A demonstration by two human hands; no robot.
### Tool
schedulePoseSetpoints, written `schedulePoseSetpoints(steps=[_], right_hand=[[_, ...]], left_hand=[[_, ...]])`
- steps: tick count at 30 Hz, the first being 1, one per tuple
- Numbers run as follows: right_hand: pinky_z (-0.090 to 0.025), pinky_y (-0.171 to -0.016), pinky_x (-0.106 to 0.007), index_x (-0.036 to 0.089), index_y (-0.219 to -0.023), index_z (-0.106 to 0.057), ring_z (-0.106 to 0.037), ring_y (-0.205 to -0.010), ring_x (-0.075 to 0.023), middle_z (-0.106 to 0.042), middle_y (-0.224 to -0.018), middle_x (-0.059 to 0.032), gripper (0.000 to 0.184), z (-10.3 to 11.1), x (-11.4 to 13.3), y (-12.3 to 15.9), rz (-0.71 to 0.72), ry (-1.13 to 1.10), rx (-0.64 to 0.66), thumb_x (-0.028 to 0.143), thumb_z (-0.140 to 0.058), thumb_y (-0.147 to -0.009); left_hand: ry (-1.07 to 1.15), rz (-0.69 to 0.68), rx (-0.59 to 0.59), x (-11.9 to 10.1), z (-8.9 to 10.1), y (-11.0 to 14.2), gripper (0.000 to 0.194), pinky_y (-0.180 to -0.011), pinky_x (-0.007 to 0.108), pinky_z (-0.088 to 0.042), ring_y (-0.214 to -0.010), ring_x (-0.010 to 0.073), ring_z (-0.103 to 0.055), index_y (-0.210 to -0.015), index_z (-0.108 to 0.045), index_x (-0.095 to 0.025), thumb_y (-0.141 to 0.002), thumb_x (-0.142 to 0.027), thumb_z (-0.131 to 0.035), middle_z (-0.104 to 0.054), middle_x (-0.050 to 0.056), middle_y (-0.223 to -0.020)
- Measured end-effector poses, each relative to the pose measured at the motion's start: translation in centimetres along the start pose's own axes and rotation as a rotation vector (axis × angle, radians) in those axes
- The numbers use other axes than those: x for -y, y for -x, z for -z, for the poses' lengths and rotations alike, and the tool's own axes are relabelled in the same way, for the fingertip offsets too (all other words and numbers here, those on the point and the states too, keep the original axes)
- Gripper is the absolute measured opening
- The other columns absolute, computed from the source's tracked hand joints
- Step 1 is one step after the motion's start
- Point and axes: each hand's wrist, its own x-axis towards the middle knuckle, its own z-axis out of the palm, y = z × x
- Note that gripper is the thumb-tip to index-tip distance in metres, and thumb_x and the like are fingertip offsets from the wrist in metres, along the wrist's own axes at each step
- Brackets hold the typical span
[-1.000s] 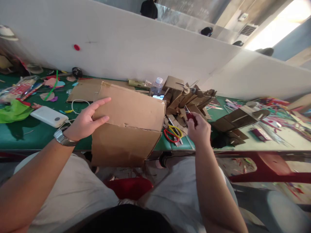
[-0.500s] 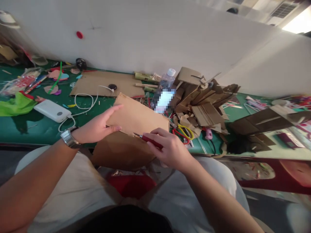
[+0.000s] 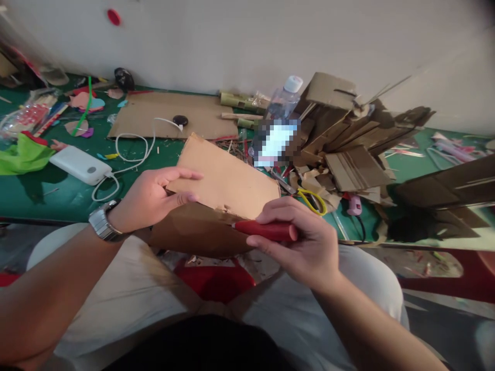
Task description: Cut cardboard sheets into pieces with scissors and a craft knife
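My left hand point(image 3: 149, 198) lies over the left side of a folded piece of brown cardboard point(image 3: 228, 175), thumb and forefinger stretched along its upper panel. Its other fingers are partly hidden. The lower panel point(image 3: 193, 232) slopes down over the table's front edge, above my lap. In my right hand point(image 3: 305, 242) is a red-handled tool point(image 3: 266, 230) with a narrow metal tip, gripped between thumb and fingers. Its tip meets the cardboard just below the fold, near a small torn spot point(image 3: 224, 208).
Behind the cardboard are a phone point(image 3: 276, 141), a clear bottle point(image 3: 284, 103) and a pile of cardboard pieces point(image 3: 332, 123). Yellow-handled scissors point(image 3: 313, 201) and a pink glue gun point(image 3: 353, 204) lie to the right. A white power bank point(image 3: 80, 165) with a cable sits left.
My right hand has brought the red-handled tool left from beside the cardboard pile onto the fold. The cardboard and my left hand have shifted right and towards me. The view has tilted down.
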Motion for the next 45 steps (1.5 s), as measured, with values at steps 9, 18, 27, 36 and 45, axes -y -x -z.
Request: schedulePoseSetpoints(steps=[9, 18, 27, 36, 45], right_hand=[[-0.072, -0.077, -0.035, 0.025, -0.126, -0.064, -0.083, -0.099, -0.0246, -0.082, -0.112, -0.0094, 0.027, 0.0, 0.3, 1.1, 0.253, -0.187, -0.025, 0.037, -0.071, -0.102], [-0.072, -0.08, -0.032, 0.021, -0.133, -0.064, -0.084, -0.094, -0.0236, -0.083, -0.105, -0.01, 0.039, -0.8, 0.7, 0.2, 0.351, -0.164, 0.073, 0.023, -0.078, -0.097], [-0.071, -0.077, -0.03, 0.021, -0.129, -0.061, -0.083, -0.093, -0.0204, -0.082, -0.105, -0.0117, 0.028, -0.6, 0.9, 0.5, 0.393, -0.073, 0.099, 0.027, -0.07, -0.103], [-0.071, -0.07, -0.031, 0.023, -0.117, -0.062, -0.083, -0.087, -0.019, -0.084, -0.105, -0.0111, 0.017, -1.0, 1.3, 0.6, 0.432, 0.125, 0.117, 0.024, -0.07, -0.102], [-0.07, -0.067, -0.032, 0.015, -0.1, -0.064, -0.082, -0.078, -0.019, -0.084, -0.095, -0.0134, 0.005, -1.9, 1.8, 0.7, 0.547, 0.245, 0.081, 0.018, -0.068, -0.103]], left_hand=[[-0.008, -0.024, -0.047, -1.5, -0.5, 0.8, 0.032, -0.089, 0.039, -0.062, -0.1, 0.0279, -0.078, -0.101, -0.081, -0.035, -0.089, -0.064, -0.075, -0.084, 0.0, -0.109], [-0.01, -0.003, -0.021, -1.9, -1.1, 1.2, 0.041, -0.089, 0.038, -0.062, -0.099, 0.0269, -0.079, -0.101, -0.081, -0.036, -0.087, -0.073, -0.072, -0.084, -0.001, -0.108], [0.032, -0.022, -0.044, -1.8, -1.1, 1.2, 0.035, -0.087, 0.036, -0.061, -0.094, 0.024, -0.078, -0.1, -0.081, -0.03, -0.089, -0.063, -0.077, -0.084, 0.002, -0.104], [-0.001, 0.038, -0.06, -2.2, -1.7, 1.3, 0.025, -0.077, 0.032, -0.058, -0.083, 0.0204, -0.076, -0.093, -0.08, -0.03, -0.09, -0.054, -0.077, -0.083, -0.002, -0.095], [-0.045, 0.038, -0.084, -2.8, -2.1, 1.6, 0.014, -0.07, 0.026, -0.057, -0.077, 0.0168, -0.075, -0.091, -0.081, -0.029, -0.091, -0.042, -0.077, -0.083, -0.003, -0.09]])
